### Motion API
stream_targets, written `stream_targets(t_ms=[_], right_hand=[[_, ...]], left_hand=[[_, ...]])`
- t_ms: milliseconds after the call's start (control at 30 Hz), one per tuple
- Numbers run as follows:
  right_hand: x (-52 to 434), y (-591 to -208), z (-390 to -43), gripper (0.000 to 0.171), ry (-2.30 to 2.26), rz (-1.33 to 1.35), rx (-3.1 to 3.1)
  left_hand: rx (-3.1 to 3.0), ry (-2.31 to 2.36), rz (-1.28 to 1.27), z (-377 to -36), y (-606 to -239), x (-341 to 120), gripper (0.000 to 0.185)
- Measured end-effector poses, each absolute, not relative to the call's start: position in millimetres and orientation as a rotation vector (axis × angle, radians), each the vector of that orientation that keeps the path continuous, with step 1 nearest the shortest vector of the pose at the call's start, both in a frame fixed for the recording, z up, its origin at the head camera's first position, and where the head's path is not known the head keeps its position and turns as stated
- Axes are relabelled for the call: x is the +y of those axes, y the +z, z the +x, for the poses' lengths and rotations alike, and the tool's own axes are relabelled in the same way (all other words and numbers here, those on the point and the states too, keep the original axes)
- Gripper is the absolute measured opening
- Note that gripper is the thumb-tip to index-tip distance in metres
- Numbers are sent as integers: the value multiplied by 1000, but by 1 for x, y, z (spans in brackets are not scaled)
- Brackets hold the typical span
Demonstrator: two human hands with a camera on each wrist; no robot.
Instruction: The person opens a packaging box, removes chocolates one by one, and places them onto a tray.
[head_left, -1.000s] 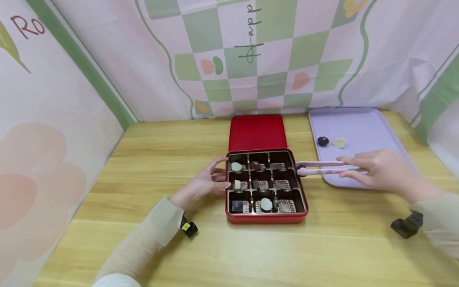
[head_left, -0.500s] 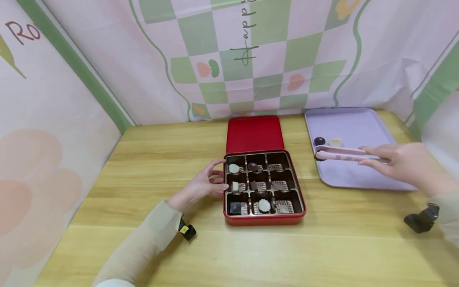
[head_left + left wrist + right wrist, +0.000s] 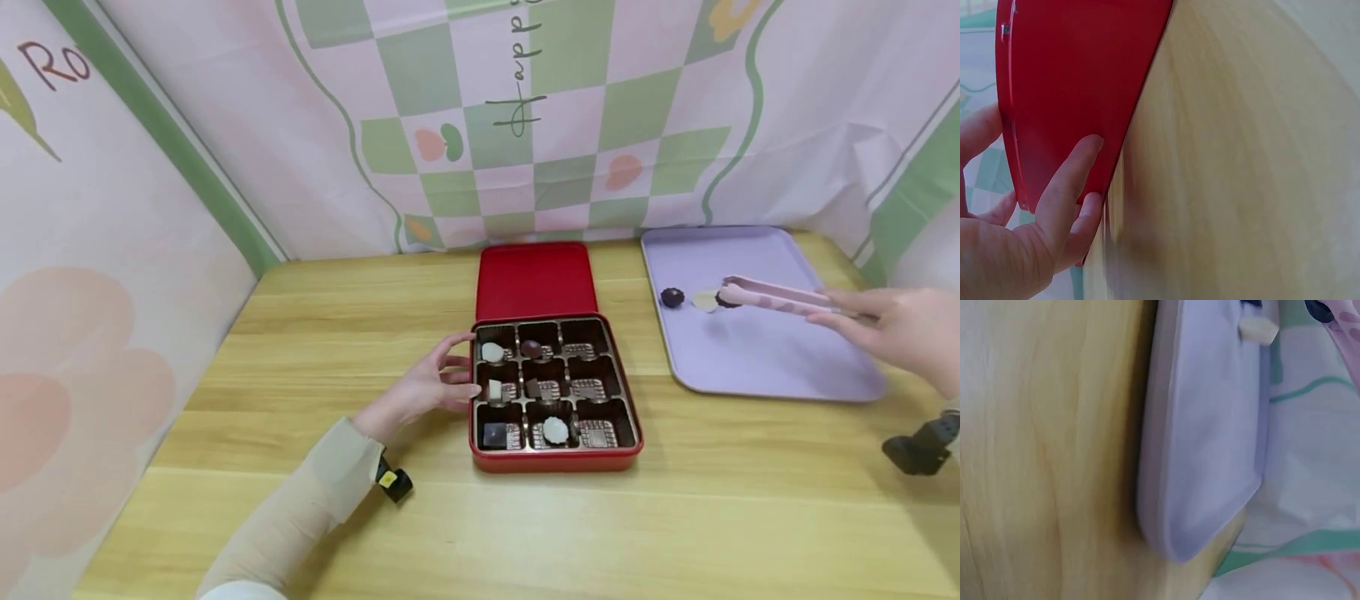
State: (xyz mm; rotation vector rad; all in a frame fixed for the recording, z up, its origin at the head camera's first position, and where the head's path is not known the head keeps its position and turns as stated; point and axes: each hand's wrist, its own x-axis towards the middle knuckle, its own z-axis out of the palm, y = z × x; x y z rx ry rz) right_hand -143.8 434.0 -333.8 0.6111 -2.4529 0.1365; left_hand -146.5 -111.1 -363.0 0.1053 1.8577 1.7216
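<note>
In the head view my left hand [image 3: 423, 387] rests against the left side of a red tin [image 3: 555, 460], with thumb and fingers spread along its wall. The left wrist view shows fingertips on the red side. Inside the tin, a divided tray holds white and dark chocolates in its left and middle columns, among them a white fluted chocolate [image 3: 555, 430]. My right hand [image 3: 900, 325] pinches pink tongs [image 3: 780, 297] over the lilac tray [image 3: 780, 383]. A dark chocolate [image 3: 1319, 311] is between the tong tips. A white chocolate [image 3: 703, 301] and a dark fluted chocolate [image 3: 672, 297] lie left of it.
The tin's red lid [image 3: 536, 279] lies open behind it. A patterned cloth [image 3: 495, 192] hangs along the back and sides of the wooden table [image 3: 360, 317]. The lilac tray sits at the back right, apart from the tin.
My right hand has moved right with the tongs and the dark chocolate, from beside the tin to over the lilac tray. My left hand stays at the tin.
</note>
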Motion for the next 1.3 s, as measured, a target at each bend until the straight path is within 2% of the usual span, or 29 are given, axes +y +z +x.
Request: stream_targets(t_ms=[267, 400, 700, 1300], right_hand=[[441, -335, -144, 63, 134, 326, -2785], [444, -336, -151, 58, 132, 267, -2907], [450, -341, -164, 55, 67, 322, -3090], [457, -356, -153, 65, 144, 221, -2989]], left_hand=[[1872, 1708, 106, -147, -363, -112, 81], [1882, 1710, 109, -148, -364, -113, 81], [1880, 1717, 98, -148, -364, -113, 81], [1887, 1722, 98, -146, -366, -111, 82]])
